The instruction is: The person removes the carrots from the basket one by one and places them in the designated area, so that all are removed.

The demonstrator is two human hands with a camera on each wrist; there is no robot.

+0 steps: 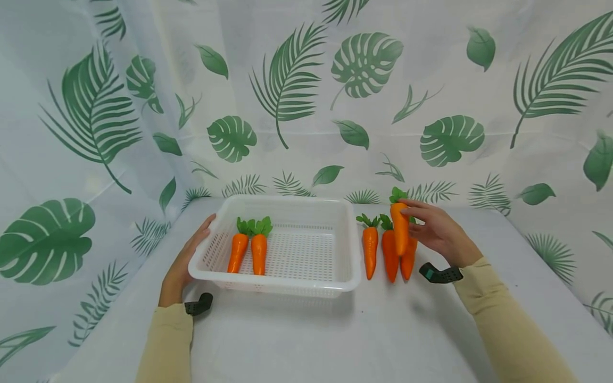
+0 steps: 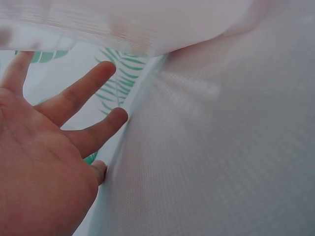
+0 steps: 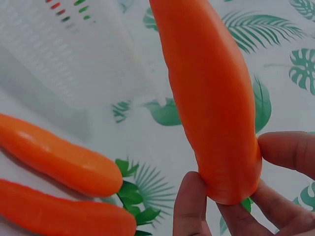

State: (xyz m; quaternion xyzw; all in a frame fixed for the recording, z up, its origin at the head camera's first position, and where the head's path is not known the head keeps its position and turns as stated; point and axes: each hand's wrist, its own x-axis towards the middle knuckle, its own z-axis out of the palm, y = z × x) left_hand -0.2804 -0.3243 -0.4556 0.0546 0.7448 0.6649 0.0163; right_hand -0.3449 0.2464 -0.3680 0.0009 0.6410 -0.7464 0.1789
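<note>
Between the thumb and fingertips of my right hand (image 1: 439, 233) an orange carrot (image 1: 399, 227) with a green leafy top is pinched by its thick end, lifted above the other carrots. In the right wrist view the held carrot (image 3: 216, 103) fills the middle. My left hand (image 1: 188, 260) lies along the left side of a white plastic basket (image 1: 287, 283), its fingers extended and spread in the left wrist view. Two carrots, one leaning left (image 1: 238, 253) and one straighter (image 1: 259, 254), lie in the basket's left part.
Right of the basket, a carrot (image 1: 370, 252) lies on the white table (image 1: 287, 340), with another carrot (image 1: 390, 256) beside it and a third carrot (image 1: 408, 261) partly behind the held one. A leaf-patterned curtain (image 1: 297, 149) stands behind and at the left.
</note>
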